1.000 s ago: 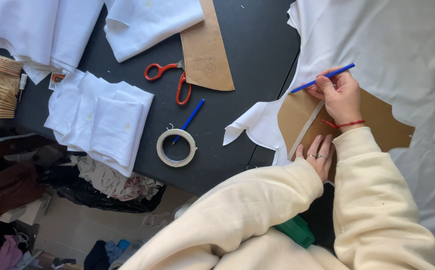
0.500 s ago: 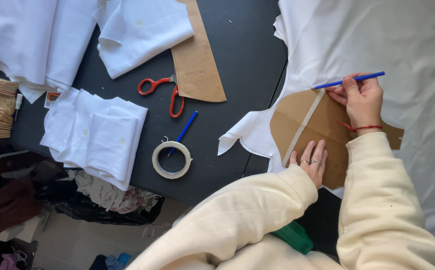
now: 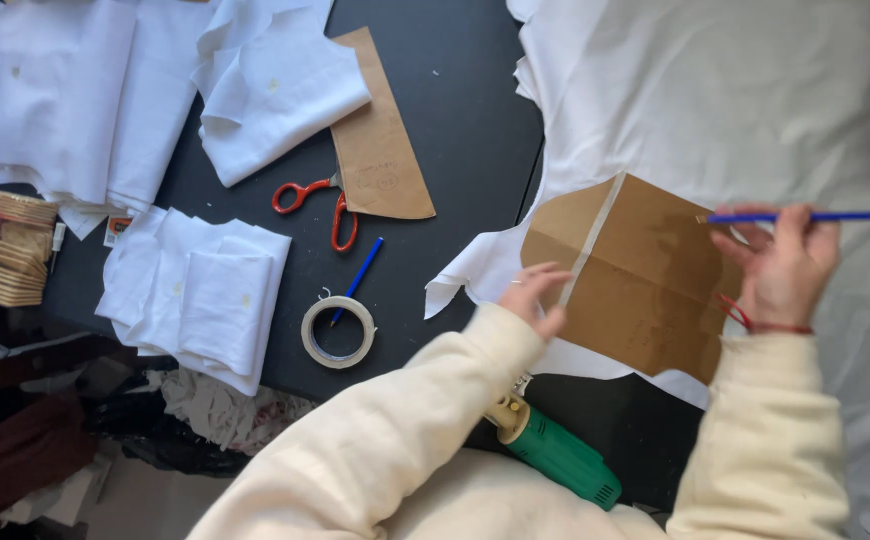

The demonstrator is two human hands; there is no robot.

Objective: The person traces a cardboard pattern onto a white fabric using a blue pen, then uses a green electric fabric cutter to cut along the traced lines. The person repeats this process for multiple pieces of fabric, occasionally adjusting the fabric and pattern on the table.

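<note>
our left hand (image 3: 533, 296), fingers loose and blurred, steadied the brown paper pattern (image 3: 635, 280) on white fabric (image 3: 715, 90); right hand (image 3: 780, 265) pinched the blue pencil (image 3: 790, 216) at its edge.

You held a thin blue pencil (image 3: 790, 216) level, its tip just over the far edge of a flat brown cardboard pattern piece (image 3: 635, 280). That piece, crossed by a pale tape strip, lay on the creased white fabric sheet (image 3: 715, 100) spread over the dark table.
</note>
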